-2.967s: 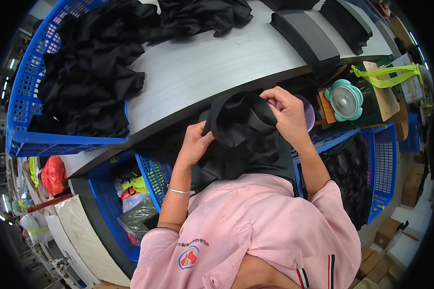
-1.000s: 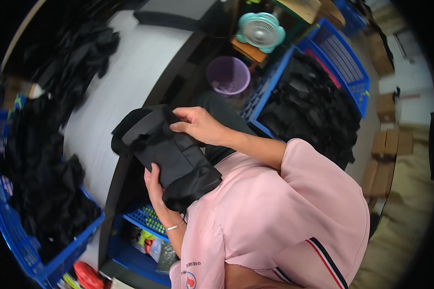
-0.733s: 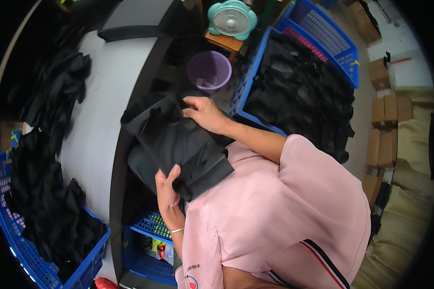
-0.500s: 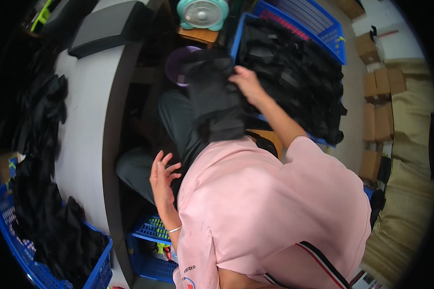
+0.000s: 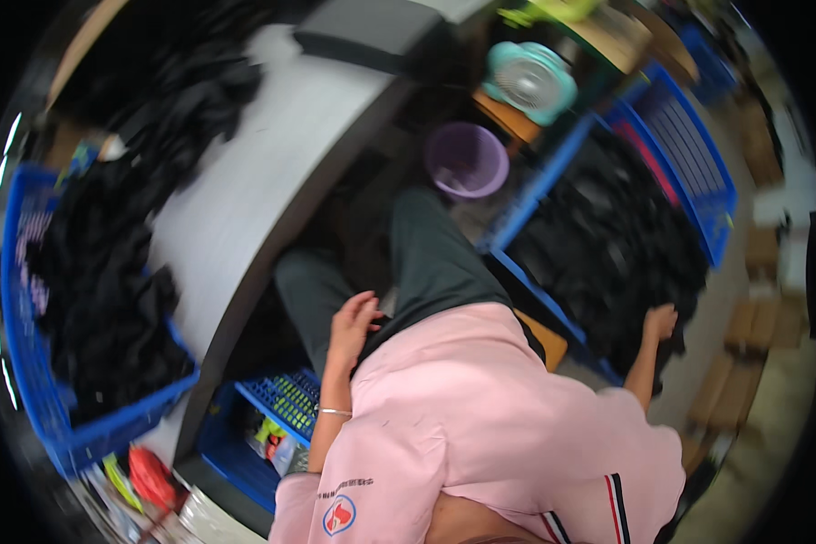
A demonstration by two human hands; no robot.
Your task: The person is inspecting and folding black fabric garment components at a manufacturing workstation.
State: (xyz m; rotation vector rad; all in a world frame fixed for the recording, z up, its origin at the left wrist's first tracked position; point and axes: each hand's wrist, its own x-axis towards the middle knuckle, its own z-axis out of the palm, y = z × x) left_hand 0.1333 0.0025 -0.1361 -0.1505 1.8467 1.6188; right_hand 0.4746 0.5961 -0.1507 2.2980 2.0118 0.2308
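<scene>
My right hand (image 5: 660,322) reaches out to my right and rests on a heap of black garments (image 5: 607,245) inside a blue crate (image 5: 689,136) beside me. The picture is blurred, so whether its fingers still grip cloth is unclear. My left hand (image 5: 354,322) hovers over my lap with its fingers apart, holding nothing, just above my dark grey trousers (image 5: 426,263). A curved grey table (image 5: 272,181) lies to my left front.
A second blue crate (image 5: 27,363) full of black garments (image 5: 100,299) sits on the table's left end. A purple bucket (image 5: 467,161) and a teal fan (image 5: 528,82) stand beyond my knees. A small blue basket (image 5: 281,399) is under the table. Cardboard boxes (image 5: 762,263) lie at the right.
The folded black garment that both hands held over my lap has been carried rightward by my right hand to the crate. My left hand let go and stayed at my lap.
</scene>
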